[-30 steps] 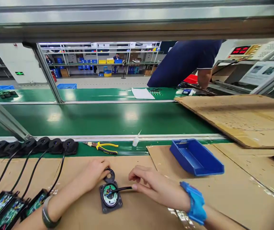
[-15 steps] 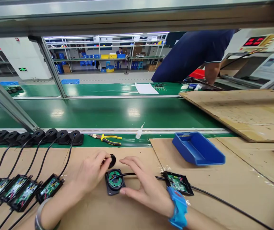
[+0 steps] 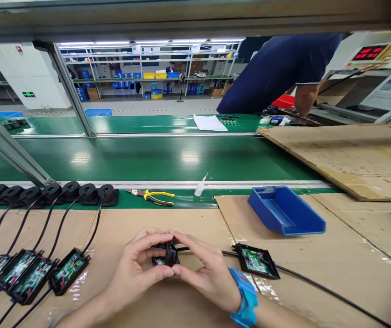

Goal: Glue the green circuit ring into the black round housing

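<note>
Between the fingertips of my left hand and my right hand is a black round cap, held up on its edge. Both thumbs meet at its lower rim, and the forefingers press its top. Just behind it lies a square black housing with a round green circuit board, mostly hidden by the cap and fingers. A black cable runs from there behind my right hand to an open black box holding a green circuit board.
Several wired black housings line the left back edge, cabled to open circuit-board boxes. Yellow-black pliers, a small dropper bottle and a blue bin lie beyond my hands. Across the green belt a person in dark blue leans over.
My left hand has brought the cap down and toward me, in front of the housing. My right hand has moved off the housing's side and closed on the cap too.
</note>
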Motion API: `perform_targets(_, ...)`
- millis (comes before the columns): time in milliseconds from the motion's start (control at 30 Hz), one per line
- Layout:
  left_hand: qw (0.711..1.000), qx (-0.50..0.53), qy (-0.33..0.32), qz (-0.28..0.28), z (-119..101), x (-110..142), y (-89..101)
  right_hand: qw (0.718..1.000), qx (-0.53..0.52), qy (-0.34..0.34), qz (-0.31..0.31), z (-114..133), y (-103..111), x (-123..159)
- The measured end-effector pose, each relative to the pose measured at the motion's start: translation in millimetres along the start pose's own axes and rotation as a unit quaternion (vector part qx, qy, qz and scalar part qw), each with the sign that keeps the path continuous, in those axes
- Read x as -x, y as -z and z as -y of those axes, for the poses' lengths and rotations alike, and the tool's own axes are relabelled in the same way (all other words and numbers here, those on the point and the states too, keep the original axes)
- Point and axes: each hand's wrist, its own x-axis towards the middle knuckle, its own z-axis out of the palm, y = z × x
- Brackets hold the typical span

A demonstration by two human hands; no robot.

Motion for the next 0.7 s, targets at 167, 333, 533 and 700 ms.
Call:
perform_targets(167,0.998,-0.055,-0.005,-0.018,-1.0,1.8,0.6,0.995,0.034,0.019,0.090,-0.5,6.6,-3.0)
perform_targets(333,0.935,-0.351,-0.056,-0.023,-7.6,1.0,15.4,0.984,0.104,-0.111,0.093,-7.5,21.0,0.8)
perform_targets(533,0.837,-0.510,-0.199,0.011,-3.0,-0.2,22.4,0.984,0.030,-0.166,0.063,-17.7,21.7,9.6)
perform_targets(700,0.836,-0.507,-0.210,0.022,3.7,0.8,19.9,0.981,0.007,-0.181,0.068,-16.0,22.5,9.8)
